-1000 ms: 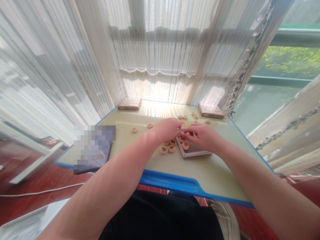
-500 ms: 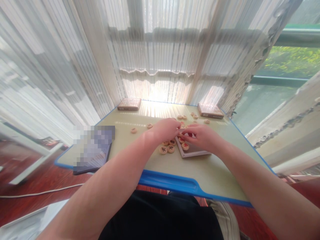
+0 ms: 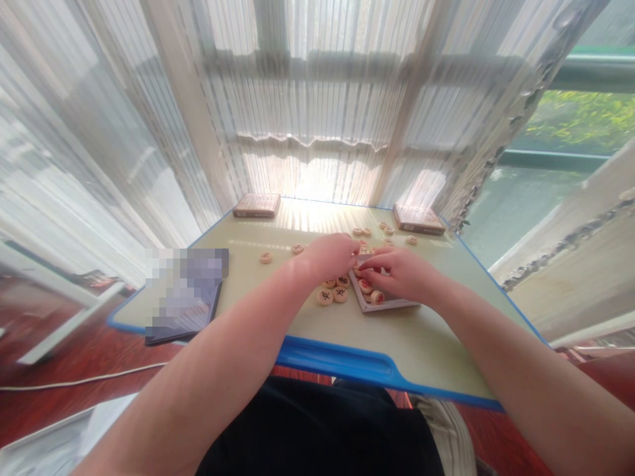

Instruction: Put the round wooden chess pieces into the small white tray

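Round wooden Chinese chess pieces with red characters (image 3: 377, 297) lie in a shallow open box (image 3: 364, 307), one leaning on others. My left hand (image 3: 331, 256) is at the box's far left corner, its fingers curled in and mostly hidden behind the back of the hand; what they hold cannot be made out. My right hand (image 3: 399, 270) reaches over the box from the right, fingers stretched and slightly apart, fingertips at the red pieces. Just left of the box, several black-character pieces (image 3: 340, 294) lie close together, partly under my left hand.
Two flat boxes (image 3: 256, 205) (image 3: 419, 219) lie at the table's far corners. More pieces (image 3: 362, 231) are scattered beyond my hands, with a single piece (image 3: 265, 258) to the left. A dark, partly blurred tablet-like item (image 3: 198, 297) sits at the left edge of the table (image 3: 441, 344).
The red pieces inside the box have shifted toward the near right, and one now leans on others. My right fingers moved slightly; my left hand stays nearly where it was.
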Demonstrator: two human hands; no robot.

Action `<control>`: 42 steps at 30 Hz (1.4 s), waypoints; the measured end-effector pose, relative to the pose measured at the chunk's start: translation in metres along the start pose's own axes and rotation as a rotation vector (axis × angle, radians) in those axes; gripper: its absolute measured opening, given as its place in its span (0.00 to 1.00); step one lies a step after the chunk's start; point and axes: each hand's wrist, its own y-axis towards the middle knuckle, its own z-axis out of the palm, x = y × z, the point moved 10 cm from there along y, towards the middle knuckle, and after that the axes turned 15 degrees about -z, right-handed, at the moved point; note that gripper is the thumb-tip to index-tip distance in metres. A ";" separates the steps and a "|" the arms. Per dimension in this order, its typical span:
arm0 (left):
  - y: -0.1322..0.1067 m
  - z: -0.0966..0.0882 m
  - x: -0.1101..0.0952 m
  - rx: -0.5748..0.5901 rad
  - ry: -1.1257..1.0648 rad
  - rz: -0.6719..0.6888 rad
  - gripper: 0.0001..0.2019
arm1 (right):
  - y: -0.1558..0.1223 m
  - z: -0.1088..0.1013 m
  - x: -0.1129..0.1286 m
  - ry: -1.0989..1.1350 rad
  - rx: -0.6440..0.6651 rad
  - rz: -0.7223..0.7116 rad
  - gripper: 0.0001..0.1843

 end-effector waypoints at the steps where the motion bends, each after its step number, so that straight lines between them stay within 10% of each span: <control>1: 0.000 0.001 0.000 0.003 0.002 0.001 0.13 | 0.000 0.000 -0.001 0.003 0.000 0.004 0.13; 42: -0.009 -0.001 -0.006 0.160 0.060 -0.051 0.13 | -0.005 0.007 -0.015 -0.057 0.119 0.154 0.19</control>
